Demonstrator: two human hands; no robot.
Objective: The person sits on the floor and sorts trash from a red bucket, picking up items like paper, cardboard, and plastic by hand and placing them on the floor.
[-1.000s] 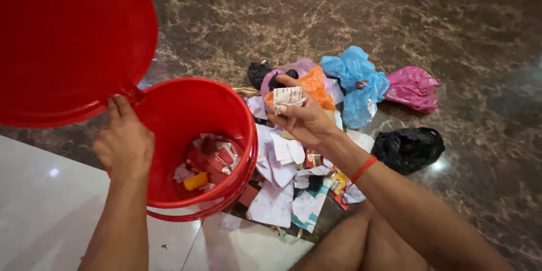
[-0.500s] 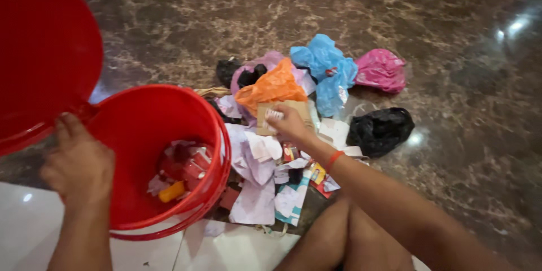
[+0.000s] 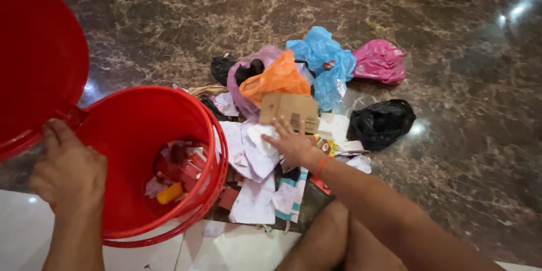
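Dark brown marbled floor [image 3: 395, 0], glossy, meeting pale tiles [image 3: 22, 231] at lower left; only the one head view, looking down past a bent knee.

Red bucket [image 3: 141, 118] standing upright on the seam between the two floors, mouth up, scraps and an orange bit at its bottom. Hinged red lid [image 3: 34, 56] swung up and back at upper left, presumably kept out of the way by the left hand [image 3: 68, 172], curled over the bucket's near rim by the hinge, fingers closed on it.

Heap of litter just right of the bucket: torn white papers [image 3: 254, 152], a brown cardboard piece [image 3: 291, 110] lying flat with its long axis running left to right, orange bag [image 3: 276, 79], blue bag [image 3: 322, 56], pink bag [image 3: 378, 59], black bag [image 3: 381, 124].

Right hand [image 3: 291, 144], red band at the wrist, palm down, fingers spread and pointing toward the cardboard, resting on the papers; nothing clearly held.
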